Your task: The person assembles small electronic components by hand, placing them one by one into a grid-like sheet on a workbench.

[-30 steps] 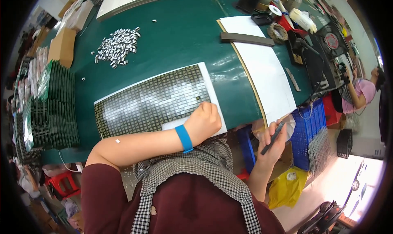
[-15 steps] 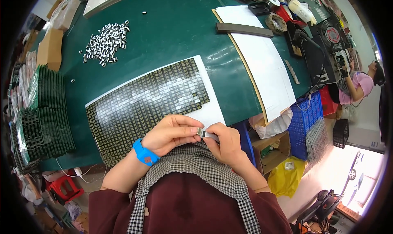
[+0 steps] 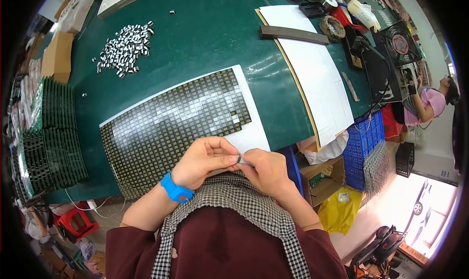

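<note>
My left hand [image 3: 202,162], with a blue band at the wrist, pinches a small silver-and-dark piece [image 3: 239,159] between thumb and fingertips in front of my apron. From the other side, my right hand [image 3: 267,170] is closed with its thumb and fingertips against the same piece. The fingers cover most of it. Just beyond my hands lies a white backing sheet [image 3: 251,138] bearing rows of small dark, gold-marked square stickers [image 3: 171,120]. Some squares are gone from its right side. A pile of small silver-and-black pieces [image 3: 126,49] lies farther off to the left on the green tabletop [image 3: 205,39].
Stacked green circuit boards [image 3: 56,137] stand at the left beside a cardboard box [image 3: 57,56]. On the right are a white board [image 3: 312,78] with a dark bar [image 3: 293,34] across it, a fan [image 3: 399,43] and blue crates [image 3: 361,149]. Another person [image 3: 425,103] works at the far right.
My right fingers have come closer to my left fingertips and now press against the piece. It has turned slightly, and its dark side shows. Both hands stay in about the same place.
</note>
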Tool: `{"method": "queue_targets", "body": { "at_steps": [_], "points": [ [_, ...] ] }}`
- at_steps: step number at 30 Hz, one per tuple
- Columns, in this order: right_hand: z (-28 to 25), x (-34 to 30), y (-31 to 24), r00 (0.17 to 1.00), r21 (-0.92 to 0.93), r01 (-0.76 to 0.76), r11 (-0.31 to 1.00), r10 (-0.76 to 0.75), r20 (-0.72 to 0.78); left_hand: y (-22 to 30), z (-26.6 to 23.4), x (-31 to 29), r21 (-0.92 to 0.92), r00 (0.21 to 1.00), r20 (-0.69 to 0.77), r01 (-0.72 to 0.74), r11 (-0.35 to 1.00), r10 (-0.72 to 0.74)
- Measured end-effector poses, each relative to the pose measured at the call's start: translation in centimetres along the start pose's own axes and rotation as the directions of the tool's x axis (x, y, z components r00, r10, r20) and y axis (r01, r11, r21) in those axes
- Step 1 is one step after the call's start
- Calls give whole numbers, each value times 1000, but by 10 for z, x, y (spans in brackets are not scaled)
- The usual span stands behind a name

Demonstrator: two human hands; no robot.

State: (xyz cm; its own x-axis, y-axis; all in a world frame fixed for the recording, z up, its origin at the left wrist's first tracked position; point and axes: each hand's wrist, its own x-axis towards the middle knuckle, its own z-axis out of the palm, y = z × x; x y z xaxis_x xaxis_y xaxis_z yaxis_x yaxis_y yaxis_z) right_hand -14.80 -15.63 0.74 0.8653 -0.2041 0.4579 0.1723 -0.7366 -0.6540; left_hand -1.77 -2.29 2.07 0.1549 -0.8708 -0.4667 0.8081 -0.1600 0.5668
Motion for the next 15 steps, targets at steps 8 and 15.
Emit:
{"method": "queue_targets", "body": {
  "at_steps": [8, 15],
  "points": [
    [14, -9, 0, 993, 127, -38, 991, 23, 118, 24, -7, -10, 337, 991, -2, 129, 933, -136],
    [-3, -11, 11, 691, 848, -517, 117, 642, 333, 38, -17, 13, 968, 485, 84, 169, -188, 871]
  ]
}}
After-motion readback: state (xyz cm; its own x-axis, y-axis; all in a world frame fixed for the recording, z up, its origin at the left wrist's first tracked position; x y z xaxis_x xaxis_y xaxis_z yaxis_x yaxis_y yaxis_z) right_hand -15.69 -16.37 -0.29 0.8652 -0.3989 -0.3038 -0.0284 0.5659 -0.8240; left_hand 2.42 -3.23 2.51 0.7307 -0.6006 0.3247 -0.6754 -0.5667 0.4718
